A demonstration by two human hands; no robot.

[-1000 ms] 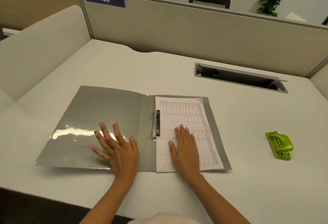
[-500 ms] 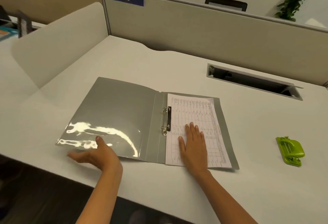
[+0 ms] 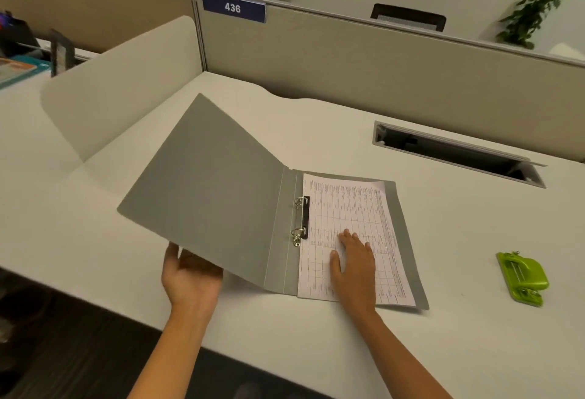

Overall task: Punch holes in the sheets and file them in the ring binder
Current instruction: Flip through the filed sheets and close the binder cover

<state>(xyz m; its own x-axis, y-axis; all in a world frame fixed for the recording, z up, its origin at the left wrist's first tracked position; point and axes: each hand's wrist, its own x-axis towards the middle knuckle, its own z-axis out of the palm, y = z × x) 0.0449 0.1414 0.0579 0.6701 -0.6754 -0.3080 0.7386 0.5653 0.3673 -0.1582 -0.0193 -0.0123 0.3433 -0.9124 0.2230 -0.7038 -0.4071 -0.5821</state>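
A grey ring binder (image 3: 205, 193) lies open on the white desk (image 3: 474, 335). Its left cover is raised at a slant, off the desk. My left hand (image 3: 190, 275) is palm up beneath the cover's near corner; its fingers are hidden under the cover and the thumb stands beside the edge. A printed sheet (image 3: 354, 208) with a table lies on the binder's right half, beside the two metal rings (image 3: 300, 221). My right hand (image 3: 356, 259) rests flat on that sheet. A green hole punch (image 3: 522, 275) sits on the desk to the right, apart from both hands.
A cable slot (image 3: 456, 151) with an open flap is set into the desk behind the binder. A beige partition (image 3: 380, 66) closes the back, and a white divider (image 3: 120, 82) stands at the left. The desk's front edge runs just under my forearms.
My left hand went from lying flat on the left cover to its near-left corner, slid under it and lifted it off the desk. My right hand stayed on the sheet.
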